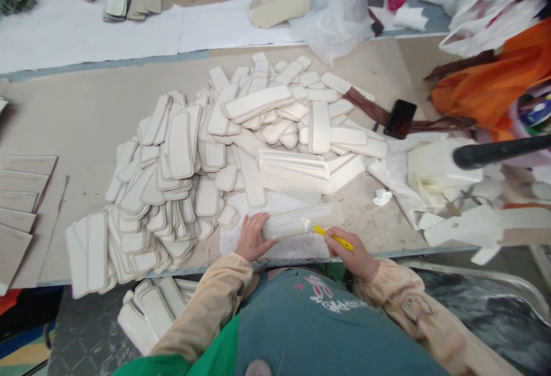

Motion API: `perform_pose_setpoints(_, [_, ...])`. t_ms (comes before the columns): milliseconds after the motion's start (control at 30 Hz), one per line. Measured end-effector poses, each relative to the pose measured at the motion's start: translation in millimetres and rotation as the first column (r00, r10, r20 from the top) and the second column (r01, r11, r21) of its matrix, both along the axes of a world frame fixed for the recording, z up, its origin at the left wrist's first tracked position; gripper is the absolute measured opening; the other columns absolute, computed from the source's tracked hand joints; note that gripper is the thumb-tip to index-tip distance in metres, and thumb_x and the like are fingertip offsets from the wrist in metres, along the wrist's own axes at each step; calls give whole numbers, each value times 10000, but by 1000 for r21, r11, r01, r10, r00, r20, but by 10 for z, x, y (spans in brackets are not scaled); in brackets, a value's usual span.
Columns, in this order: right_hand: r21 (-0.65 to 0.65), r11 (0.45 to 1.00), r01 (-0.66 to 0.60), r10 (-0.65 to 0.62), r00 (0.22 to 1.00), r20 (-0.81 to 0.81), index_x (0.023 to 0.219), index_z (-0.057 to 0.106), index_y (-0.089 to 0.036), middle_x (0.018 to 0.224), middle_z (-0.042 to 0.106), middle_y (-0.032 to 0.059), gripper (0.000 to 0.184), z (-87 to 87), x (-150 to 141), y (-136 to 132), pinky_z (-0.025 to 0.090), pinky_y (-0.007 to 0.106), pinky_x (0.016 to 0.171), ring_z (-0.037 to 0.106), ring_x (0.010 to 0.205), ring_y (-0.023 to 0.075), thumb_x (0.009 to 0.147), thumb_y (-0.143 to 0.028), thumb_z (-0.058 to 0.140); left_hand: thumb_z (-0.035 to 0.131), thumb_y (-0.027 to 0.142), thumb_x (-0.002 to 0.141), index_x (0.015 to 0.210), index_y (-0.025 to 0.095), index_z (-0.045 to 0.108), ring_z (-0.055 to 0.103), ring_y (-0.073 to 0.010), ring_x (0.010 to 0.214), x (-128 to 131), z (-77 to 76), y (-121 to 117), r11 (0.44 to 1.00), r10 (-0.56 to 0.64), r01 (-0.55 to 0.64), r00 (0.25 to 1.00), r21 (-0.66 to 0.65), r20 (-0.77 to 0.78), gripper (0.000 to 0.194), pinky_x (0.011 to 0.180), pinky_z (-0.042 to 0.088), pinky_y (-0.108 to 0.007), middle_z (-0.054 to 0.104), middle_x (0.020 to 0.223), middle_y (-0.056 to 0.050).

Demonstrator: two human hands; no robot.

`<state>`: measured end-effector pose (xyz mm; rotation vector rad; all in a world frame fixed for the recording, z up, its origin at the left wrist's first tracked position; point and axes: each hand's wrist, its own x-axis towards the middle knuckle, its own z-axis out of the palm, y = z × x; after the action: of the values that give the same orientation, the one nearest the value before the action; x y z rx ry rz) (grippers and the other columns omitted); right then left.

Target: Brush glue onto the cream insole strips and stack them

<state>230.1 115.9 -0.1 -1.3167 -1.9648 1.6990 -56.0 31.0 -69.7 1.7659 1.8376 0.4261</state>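
Note:
In front of me a long pale strip (282, 224) lies on a white sheet (232, 238) at the table's near edge, its upper face streaked with something wet and white. My left hand (253, 238) grips the strip's left end, thumb on the near side and fingers on the far side. A yellow-handled brush (319, 230) is held in my right hand (350, 252). Its bristles, coated in white paste, touch the strip's middle. Just beyond it, a neat stack of pale strips (293, 169) rests beside a large heap of rounded cream pieces (181, 140).
To the right stand a white tub (443, 163), scissors (471, 195) and a crumpled white scrap (382, 197). A black phone (400, 119) lies farther back near orange cloth (495, 77). More cream pieces (150, 313) sit below the table edge at left.

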Motion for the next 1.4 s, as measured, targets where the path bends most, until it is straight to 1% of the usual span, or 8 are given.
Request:
perform_pose_setpoints(233, [87, 991, 100, -108, 990, 87, 775, 533, -210, 555, 516, -40, 253, 38, 388, 116, 416, 250, 580, 504, 533, 126, 891, -417, 446, 667, 469, 688, 1284, 199, 426, 431, -291, 1221, 24, 24, 20, 1000, -6, 6, 999, -13, -33, 697, 1069, 191, -543, 511, 1296, -142])
perform_pose_setpoints(500, [288, 957, 18, -73, 981, 182, 836, 535, -225, 635, 546, -13, 148, 267, 512, 122, 416, 260, 607, 527, 568, 138, 879, -354, 477, 669, 464, 685, 1292, 196, 410, 422, -289, 1231, 30, -2, 6, 1000, -7, 7, 999, -3, -38, 713, 1074, 187, -545, 499, 1311, -138])
perform_pose_setpoints(667, [120, 991, 59, -61, 998, 13, 797, 518, -224, 590, 520, -22, 185, 297, 229, -16, 419, 256, 593, 507, 552, 131, 904, -351, 438, 665, 500, 682, 1300, 198, 404, 411, -294, 1242, 36, -21, -8, 1000, -2, 1, 999, -8, -49, 735, 1078, 177, -545, 488, 1319, -144])
perform_pose_setpoints(833, [-8, 996, -94, 93, 991, -101, 734, 510, -215, 597, 536, -30, 261, 148, -214, -121, 430, 242, 621, 521, 556, 112, 914, -377, 413, 662, 506, 685, 1297, 193, 401, 418, -293, 1234, 37, -14, -9, 1000, -7, 6, 999, -7, -43, 735, 1074, 180, -543, 493, 1313, -146])
perform_pose_setpoints(933, [-17, 991, -135, 133, 987, -85, 746, 513, -216, 602, 544, -37, 253, 62, -274, -132, 427, 232, 615, 530, 560, 109, 911, -379, 413, 658, 492, 693, 1296, 191, 402, 417, -288, 1234, 37, 3, -5, 1000, -9, 8, 999, -9, -40, 721, 1077, 176, -538, 495, 1311, -144])
perform_pose_setpoints(1200, [139, 989, 50, -70, 988, 140, 804, 521, -218, 565, 521, -42, 207, 141, 325, -33, 421, 237, 597, 512, 541, 121, 902, -377, 433, 667, 460, 689, 1286, 195, 410, 410, -285, 1238, 32, 17, -12, 1000, -7, 6, 1000, -12, -25, 702, 1080, 164, -550, 484, 1322, -138])
perform_pose_setpoints(1300, [272, 962, 13, -79, 970, 232, 852, 531, -219, 601, 560, -30, 188, 227, 418, -8, 420, 238, 612, 540, 560, 127, 907, -363, 423, 670, 457, 687, 1294, 195, 402, 411, -288, 1237, 21, 3, -15, 1000, -16, 16, 1000, 0, -20, 714, 1079, 164, -555, 478, 1328, -139])
perform_pose_setpoints(1400, [470, 872, -140, -57, 924, 379, 889, 553, -202, 687, 621, 13, 208, 252, 341, -11, 400, 245, 624, 587, 617, 144, 913, -352, 411, 673, 468, 684, 1301, 196, 398, 412, -290, 1237, 12, -21, -21, 1000, -22, 23, 1000, 9, -19, 728, 1081, 156, -557, 475, 1331, -143])
